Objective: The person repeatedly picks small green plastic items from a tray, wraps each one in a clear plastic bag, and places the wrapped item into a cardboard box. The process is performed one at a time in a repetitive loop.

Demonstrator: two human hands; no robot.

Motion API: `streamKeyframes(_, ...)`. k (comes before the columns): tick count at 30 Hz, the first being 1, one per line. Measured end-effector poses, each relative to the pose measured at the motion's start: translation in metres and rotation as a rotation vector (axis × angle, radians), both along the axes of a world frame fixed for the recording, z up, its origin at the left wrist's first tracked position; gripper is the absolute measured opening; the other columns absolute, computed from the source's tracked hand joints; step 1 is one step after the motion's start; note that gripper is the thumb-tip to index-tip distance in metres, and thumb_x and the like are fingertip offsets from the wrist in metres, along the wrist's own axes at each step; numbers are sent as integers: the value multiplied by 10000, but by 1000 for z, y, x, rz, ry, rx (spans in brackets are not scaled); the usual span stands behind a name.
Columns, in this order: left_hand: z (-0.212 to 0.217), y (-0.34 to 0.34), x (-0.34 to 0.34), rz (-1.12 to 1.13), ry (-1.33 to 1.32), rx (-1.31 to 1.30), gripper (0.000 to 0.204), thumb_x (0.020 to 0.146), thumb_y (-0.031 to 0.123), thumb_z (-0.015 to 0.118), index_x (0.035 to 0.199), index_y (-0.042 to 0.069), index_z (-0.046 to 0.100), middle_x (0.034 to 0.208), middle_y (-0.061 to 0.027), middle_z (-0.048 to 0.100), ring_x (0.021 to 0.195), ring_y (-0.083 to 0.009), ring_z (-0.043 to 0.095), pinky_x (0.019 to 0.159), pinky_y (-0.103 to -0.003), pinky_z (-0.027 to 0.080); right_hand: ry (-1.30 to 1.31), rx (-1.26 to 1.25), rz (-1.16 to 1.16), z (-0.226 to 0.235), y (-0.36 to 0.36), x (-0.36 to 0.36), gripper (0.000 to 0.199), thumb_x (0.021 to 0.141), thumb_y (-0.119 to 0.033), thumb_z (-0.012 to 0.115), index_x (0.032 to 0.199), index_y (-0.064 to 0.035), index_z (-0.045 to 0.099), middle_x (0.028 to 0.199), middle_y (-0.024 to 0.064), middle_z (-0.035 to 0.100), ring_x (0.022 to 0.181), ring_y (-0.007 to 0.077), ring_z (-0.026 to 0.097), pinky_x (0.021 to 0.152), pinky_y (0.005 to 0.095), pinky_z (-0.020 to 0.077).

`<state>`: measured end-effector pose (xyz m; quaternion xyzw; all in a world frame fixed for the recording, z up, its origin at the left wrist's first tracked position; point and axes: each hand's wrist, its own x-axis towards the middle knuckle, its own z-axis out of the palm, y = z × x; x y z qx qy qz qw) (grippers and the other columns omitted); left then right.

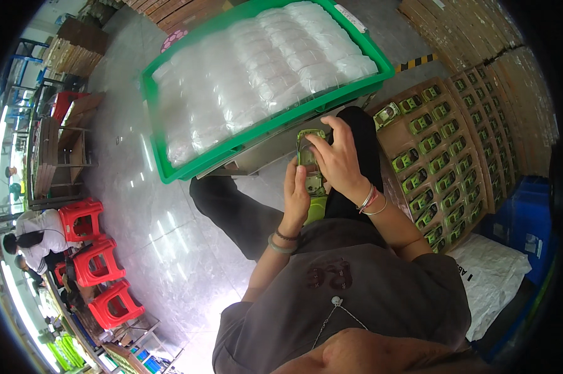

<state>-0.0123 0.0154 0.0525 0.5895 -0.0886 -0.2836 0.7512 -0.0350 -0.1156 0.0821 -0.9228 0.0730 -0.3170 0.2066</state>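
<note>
A green toy car body shell [309,156] is held above my lap, its hollow side appearing to face up. My left hand [297,192] is closed round the near left side of the shell, thumb laid along it. My right hand [342,156] grips the shell's upper right part with thumb and fingertips, one finger lifted away. Exactly what the right fingertips press on is too small to tell. Close by on the right, rows of green toy cars [446,181] sit in a brown cardboard tray [398,134]. One paler car body [387,116] lies at the tray's far left corner.
Ahead stands a green tub [275,119] filled with plastic-wrapped white bundles [263,56]. Stacked cardboard [518,106], a blue bin [521,215] and a white sack [490,274] are at my right. Far left, red stools [98,262] stand near a seated person [42,234] at a bench.
</note>
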Motion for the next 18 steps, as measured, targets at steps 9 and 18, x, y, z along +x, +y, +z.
streamKeyframes(9,-34,-2,9,101,-128,168,103,968,94,476,1010,9,518,815,-22,538,753,-83,489,634,-240,401,33,68,179,-31,15,-7,360,751,-39,627,1109,-42,593,1235,146,471,975,323,585,826,384,495)
streamKeyframes(18,-29,-15,4,248,-464,278,80,944,69,504,945,-6,529,747,-68,559,657,-125,500,600,-280,413,109,843,-31,-52,26,-15,161,864,-127,612,867,25,559,760,179,587,667,339,590,570,381,439)
